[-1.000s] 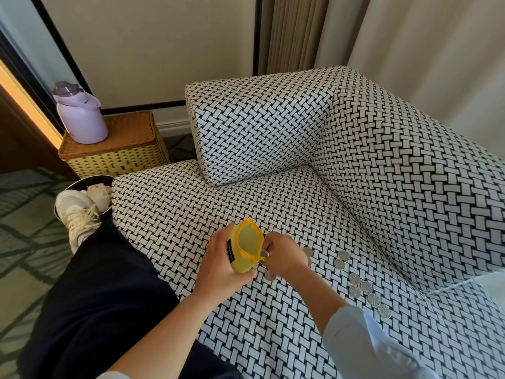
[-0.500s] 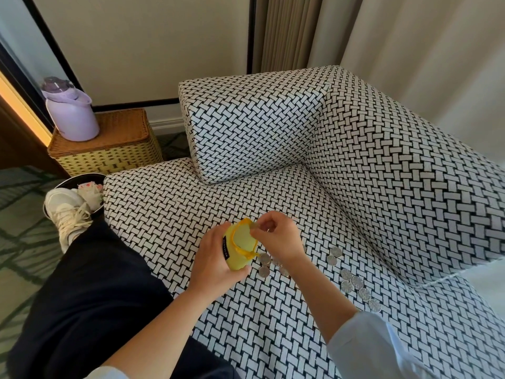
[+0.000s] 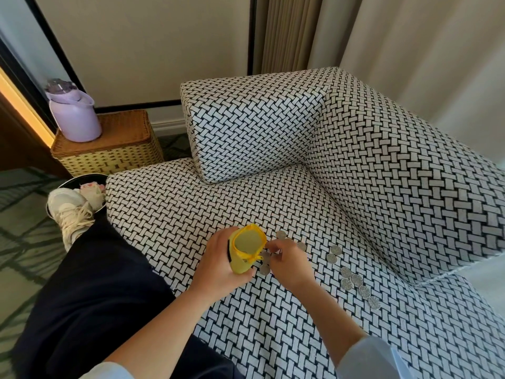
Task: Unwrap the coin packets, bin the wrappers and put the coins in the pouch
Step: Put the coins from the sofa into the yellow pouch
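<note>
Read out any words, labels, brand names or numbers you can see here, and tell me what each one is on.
Nothing here can be read.
Black tag on the yellow pouch, which the left hand holds: pale marks, too small to read.
Coins on the sofa seat: patterned faces, too blurred to read.
Purple bottle: no label shows.

Loose silver coins (image 3: 346, 272) lie flat on the black-and-white woven sofa seat (image 3: 177, 214), some strung in a row.
</note>
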A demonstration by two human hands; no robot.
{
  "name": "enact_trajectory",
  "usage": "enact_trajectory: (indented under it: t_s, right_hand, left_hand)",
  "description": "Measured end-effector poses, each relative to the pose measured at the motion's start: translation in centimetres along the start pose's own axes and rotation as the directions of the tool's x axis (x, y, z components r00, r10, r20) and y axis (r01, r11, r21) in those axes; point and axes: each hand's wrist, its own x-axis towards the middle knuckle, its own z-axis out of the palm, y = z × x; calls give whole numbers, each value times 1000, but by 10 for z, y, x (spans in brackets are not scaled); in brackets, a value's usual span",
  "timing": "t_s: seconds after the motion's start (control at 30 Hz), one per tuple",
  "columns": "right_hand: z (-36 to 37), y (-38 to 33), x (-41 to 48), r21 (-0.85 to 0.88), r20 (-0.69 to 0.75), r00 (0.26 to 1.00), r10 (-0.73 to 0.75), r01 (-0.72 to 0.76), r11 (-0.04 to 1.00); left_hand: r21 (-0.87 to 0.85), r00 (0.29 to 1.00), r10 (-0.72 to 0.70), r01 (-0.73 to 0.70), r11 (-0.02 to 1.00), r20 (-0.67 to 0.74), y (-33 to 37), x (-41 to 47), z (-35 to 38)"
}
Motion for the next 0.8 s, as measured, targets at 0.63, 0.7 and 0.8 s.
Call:
enact_trajectory:
  t_s: [0.63,0.7,0.8]
  right_hand:
    - [-4,-19,6,-434,202,979,-38,124,892]
    - [-2,-16,7,-424,204,978,-47,131,896]
    - [-1,-10,6,-319,158,987,-37,86,944]
  left_hand:
    - [28,1000,-10,9,1000,10,-3,-2,1]
    - [28,1000,-22,22,999,12,-4,-2,1]
    - [28,999,-36,35,999,19,-4,-2,2]
